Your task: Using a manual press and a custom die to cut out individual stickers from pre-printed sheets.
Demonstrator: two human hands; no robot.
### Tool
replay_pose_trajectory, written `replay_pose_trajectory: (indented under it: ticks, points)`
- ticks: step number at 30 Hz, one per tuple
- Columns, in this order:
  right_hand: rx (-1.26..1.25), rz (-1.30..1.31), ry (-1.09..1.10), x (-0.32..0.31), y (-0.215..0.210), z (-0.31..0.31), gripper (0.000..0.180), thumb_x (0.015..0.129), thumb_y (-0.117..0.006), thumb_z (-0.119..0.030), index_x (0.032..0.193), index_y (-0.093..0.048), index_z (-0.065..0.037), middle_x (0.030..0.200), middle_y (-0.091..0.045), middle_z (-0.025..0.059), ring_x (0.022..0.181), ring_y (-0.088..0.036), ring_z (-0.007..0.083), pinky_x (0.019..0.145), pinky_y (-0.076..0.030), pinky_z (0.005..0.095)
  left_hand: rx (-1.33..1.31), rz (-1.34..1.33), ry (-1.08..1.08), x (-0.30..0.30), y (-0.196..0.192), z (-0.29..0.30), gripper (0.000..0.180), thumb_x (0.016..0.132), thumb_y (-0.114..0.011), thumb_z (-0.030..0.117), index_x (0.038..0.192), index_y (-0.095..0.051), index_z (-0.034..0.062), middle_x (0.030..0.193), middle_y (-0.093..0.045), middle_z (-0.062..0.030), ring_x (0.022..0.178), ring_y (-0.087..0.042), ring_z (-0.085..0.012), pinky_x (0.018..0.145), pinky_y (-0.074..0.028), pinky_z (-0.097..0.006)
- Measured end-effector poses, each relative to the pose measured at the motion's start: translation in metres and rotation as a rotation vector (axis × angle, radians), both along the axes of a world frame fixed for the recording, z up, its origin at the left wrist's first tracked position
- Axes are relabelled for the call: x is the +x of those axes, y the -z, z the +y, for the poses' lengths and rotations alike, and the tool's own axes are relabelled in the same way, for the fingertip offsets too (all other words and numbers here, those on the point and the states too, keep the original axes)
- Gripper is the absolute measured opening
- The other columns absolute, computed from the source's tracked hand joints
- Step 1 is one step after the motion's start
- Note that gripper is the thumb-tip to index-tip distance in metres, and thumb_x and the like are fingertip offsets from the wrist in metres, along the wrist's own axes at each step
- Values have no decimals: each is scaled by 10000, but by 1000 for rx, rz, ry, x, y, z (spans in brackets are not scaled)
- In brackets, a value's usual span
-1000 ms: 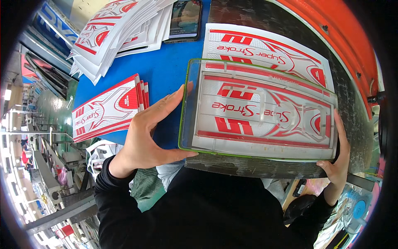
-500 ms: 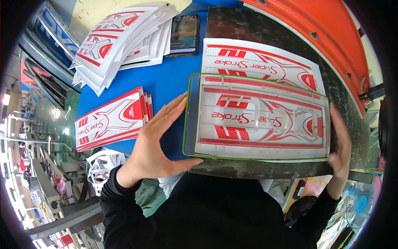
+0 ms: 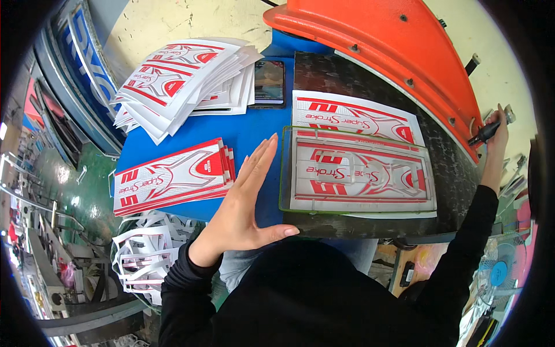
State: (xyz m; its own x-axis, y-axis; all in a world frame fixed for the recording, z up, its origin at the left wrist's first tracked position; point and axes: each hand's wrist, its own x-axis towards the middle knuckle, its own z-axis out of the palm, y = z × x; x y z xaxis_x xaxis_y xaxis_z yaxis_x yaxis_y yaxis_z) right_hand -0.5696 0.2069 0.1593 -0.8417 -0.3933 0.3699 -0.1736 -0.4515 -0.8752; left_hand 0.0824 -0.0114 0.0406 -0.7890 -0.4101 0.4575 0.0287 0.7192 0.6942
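Note:
A clear cutting die (image 3: 361,202) with a green edge lies on a printed red-and-white sheet (image 3: 370,110), whose far half sticks out behind it. Both rest on the black cutting board (image 3: 324,69). Just left of the die is my left hand (image 3: 243,214), open, thumb and fingers spread apart, holding nothing. Out to the far right, my right hand (image 3: 499,139) is closed around the black handle (image 3: 483,135) at the end of the orange press arm (image 3: 370,29).
On the blue table (image 3: 196,130) are a stack of printed sheets (image 3: 173,81), a pile of cut red-and-white pieces (image 3: 173,173) and a phone (image 3: 269,84). Paper scraps (image 3: 144,248) fill a bin below left. A fan (image 3: 499,273) stands at lower right.
My right hand has left the die's right side and taken hold of the press handle. My left hand has come off the die's left edge. The orange arm now reaches further left in view.

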Motion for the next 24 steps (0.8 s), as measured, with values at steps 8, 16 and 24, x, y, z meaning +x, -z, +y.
replay_pose_trajectory:
  ticks: [8,16,24]
  points:
    - [-34,35,99,74,2,5,169,916,-736,-146,890,-584,-75,690,-495,1,606,-471,108,586,-420,259,-126,119,-77,6,-1,10,1051,735,-850,414,1548,-328,1,1584,-358,-229,1485,-303,-430,1191,-213,-569]
    - [-42,83,-111,217,2,13,166,974,-643,-146,904,-516,-66,701,-442,-1,636,-428,104,643,-401,255,-195,176,-26,-8,-31,49,893,762,-833,352,1498,-429,47,1534,-460,-162,1450,-379,-392,1169,-174,-605]
    - [-47,195,-597,331,8,0,270,1018,-557,-253,1130,-553,-7,905,-551,87,771,-525,165,775,-469,337,-244,330,287,-63,-75,65,763,801,-811,130,1450,-457,-57,1503,-477,-229,1369,-481,-410,1144,-356,-506]
